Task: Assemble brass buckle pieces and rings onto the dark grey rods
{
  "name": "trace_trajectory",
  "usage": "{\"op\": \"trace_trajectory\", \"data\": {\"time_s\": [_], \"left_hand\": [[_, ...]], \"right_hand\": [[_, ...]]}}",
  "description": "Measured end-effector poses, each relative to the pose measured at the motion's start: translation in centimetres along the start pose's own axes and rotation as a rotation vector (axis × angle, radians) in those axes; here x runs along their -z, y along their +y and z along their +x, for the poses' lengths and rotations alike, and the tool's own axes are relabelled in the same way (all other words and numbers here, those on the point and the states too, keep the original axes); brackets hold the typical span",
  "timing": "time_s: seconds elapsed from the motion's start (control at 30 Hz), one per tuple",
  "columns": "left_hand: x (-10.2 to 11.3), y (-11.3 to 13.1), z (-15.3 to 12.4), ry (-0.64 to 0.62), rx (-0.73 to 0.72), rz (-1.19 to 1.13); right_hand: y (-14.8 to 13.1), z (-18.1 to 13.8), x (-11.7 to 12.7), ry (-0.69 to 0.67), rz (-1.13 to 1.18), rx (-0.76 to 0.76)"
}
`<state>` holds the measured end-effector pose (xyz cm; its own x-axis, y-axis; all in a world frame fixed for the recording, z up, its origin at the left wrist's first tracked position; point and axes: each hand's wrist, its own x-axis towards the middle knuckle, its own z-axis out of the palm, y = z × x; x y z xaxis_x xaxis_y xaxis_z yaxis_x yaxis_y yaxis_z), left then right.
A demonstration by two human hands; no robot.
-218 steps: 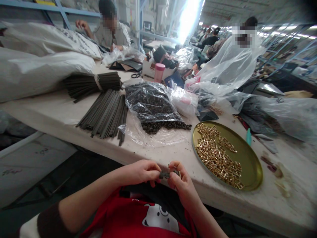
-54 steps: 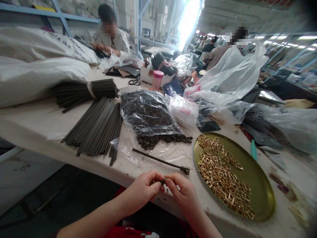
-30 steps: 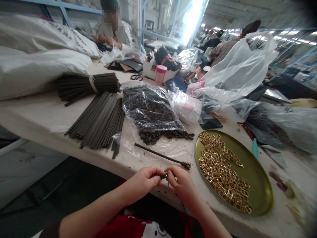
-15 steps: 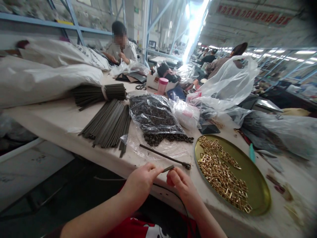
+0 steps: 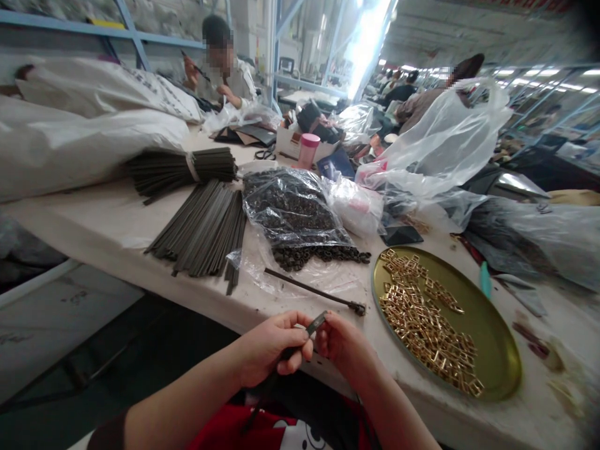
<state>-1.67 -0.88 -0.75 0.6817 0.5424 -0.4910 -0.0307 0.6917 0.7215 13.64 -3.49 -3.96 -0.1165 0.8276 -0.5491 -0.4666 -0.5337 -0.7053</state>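
A dark narrow strap (image 5: 317, 322) runs between my two hands at the table's front edge. My left hand (image 5: 274, 347) is closed on it, thumb on top and fingers curled beneath. My right hand (image 5: 345, 344) pinches its upper end. The rest of this strap hangs down below my left hand, partly hidden and blurred. Just beyond my hands lies another dark strap (image 5: 309, 290) with small dark pieces at its right end. To the right stands a round gold tray (image 5: 499, 359) with many small gold buckles (image 5: 424, 312) in it.
A clear plastic bag of small dark loops (image 5: 295, 206) lies mid-table, some spilling out. Left of it are loose dark straps (image 5: 204, 231) and a tied bundle (image 5: 210, 164). Behind are a pink-lidded jar (image 5: 308, 150) and a phone (image 5: 402, 234). A co-worker (image 5: 229, 78) sits across the table.
My left hand has shifted its hold, its fingers now curled under the strap, whose end tilts up more steeply. The co-worker across has raised one hand. The view has shifted slightly.
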Motion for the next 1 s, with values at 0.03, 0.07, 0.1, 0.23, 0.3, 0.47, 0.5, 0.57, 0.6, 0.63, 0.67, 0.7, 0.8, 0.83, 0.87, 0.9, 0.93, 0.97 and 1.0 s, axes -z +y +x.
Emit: {"op": "trace_trajectory", "data": {"time_s": [0.03, 0.07, 0.1, 0.23, 0.3, 0.47, 0.5, 0.57, 0.6, 0.63, 0.67, 0.7, 0.8, 0.83, 0.87, 0.9, 0.93, 0.97, 1.0], "left_hand": [[0.1, 0.1, 0.3, 0.006, 0.001, -0.02], [0.2, 0.2, 0.7, 0.019, 0.002, -0.027], [0.4, 0.3, 1.1, 0.038, 0.005, -0.022], [1.0, 0.9, 2.7, 0.128, 0.027, 0.025], [1.4, 1.3, 3.5, 0.154, 0.037, 0.03], [2.2, 1.6, 4.8, 0.173, 0.017, -0.021], [2.4, 1.5, 5.0, 0.174, 0.013, -0.034], [2.8, 1.4, 5.2, 0.179, 0.011, -0.058], [3.0, 1.4, 5.3, 0.182, 0.014, -0.069], [3.1, 1.3, 5.3, 0.185, 0.018, -0.076], [3.2, 1.3, 5.4, 0.19, 0.025, -0.077], [3.2, 1.2, 5.4, 0.192, 0.031, -0.07], [3.1, 1.1, 5.4, 0.195, 0.021, -0.013], [3.0, 1.1, 5.3, 0.195, 0.011, 0.009], [2.8, 1.1, 5.1, 0.196, 0.001, 0.03], [2.7, 1.1, 4.9, 0.195, -0.011, 0.049], [2.5, 1.1, 4.6, 0.194, -0.021, 0.069], [2.4, 1.1, 4.3, 0.195, -0.031, 0.092], [2.2, 1.1, 4.0, 0.198, -0.041, 0.12]], "right_hand": [[-0.3, 0.3, 0.2, -0.014, -0.036, 0.026], [-0.8, 0.6, 0.5, -0.02, -0.091, 0.066], [-1.4, 1.0, 1.0, -0.015, -0.163, 0.118], [-4.9, 4.2, 3.6, 0.2, -0.627, 0.42], [-6.5, 6.6, 4.9, 0.349, -1.002, 0.592], [-8.1, 11.3, 6.5, 0.432, -1.484, 0.703], [-8.0, 11.6, 6.7, 0.433, -1.49, 0.698], [-7.8, 11.9, 7.0, 0.434, -1.515, 0.692], [-7.7, 11.8, 7.1, 0.436, -1.521, 0.689], [-7.6, 11.8, 7.3, 0.441, -1.523, 0.685], [-7.5, 11.7, 7.4, 0.451, -1.519, 0.678], [-7.5, 11.7, 7.5, 0.467, -1.51, 0.668], [-7.6, 12.2, 7.5, 0.519, -1.471, 0.643], [-7.7, 12.4, 7.4, 0.53, -1.456, 0.639], [-7.9, 12.6, 7.3, 0.536, -1.441, 0.637], [-8.1, 12.7, 7.1, 0.535, -1.423, 0.638], [-8.3, 12.7, 7.0, 0.527, -1.401, 0.64], [-8.4, 12.5, 6.8, 0.515, -1.374, 0.644], [-8.6, 12.1, 6.7, 0.499, -1.344, 0.649]]}}
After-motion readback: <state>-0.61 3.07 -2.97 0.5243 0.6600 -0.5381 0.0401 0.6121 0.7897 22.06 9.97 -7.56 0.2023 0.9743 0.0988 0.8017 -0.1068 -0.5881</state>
